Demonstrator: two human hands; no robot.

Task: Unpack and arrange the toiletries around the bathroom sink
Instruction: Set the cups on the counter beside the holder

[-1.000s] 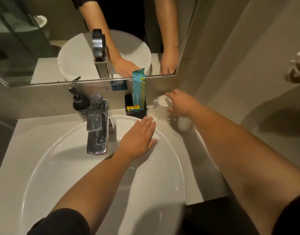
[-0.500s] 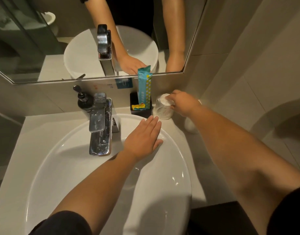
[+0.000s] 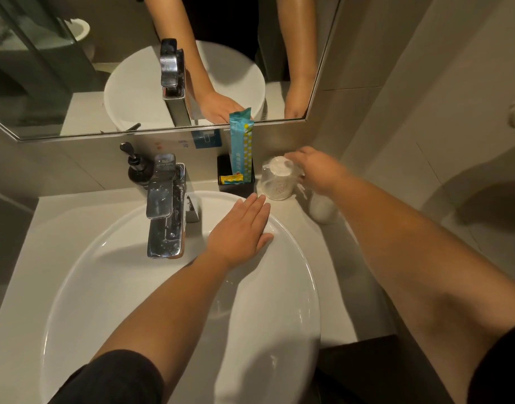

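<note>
The right hand (image 3: 317, 172) reaches to the back right corner of the counter (image 3: 332, 258), its fingers curled around the far side of a clear plastic cup (image 3: 278, 182) that stands upside down on the counter. The fingertips touch the cup's upturned base and side, so the hand is grasping the cup (how firmly, I cannot tell). Just left of that grip stands a black holder (image 3: 236, 180) with a tall teal packet (image 3: 241, 141) upright in it and a small yellow sachet (image 3: 231, 178) at its front. Just under the right wrist, on the nearer side of the grip, a second pale cup (image 3: 322, 209) sits on the counter, blurred. The left hand (image 3: 238, 231) lies flat and empty, fingers straight and together, palm down on the back rim of the white sink (image 3: 110, 287), its fingertips near the gripped cup but apart from it. Left of that hand is the chrome tap (image 3: 164, 205), and beyond the tap a dark pump bottle (image 3: 136, 167) stands against the wall below the mirror (image 3: 75, 83).
</note>
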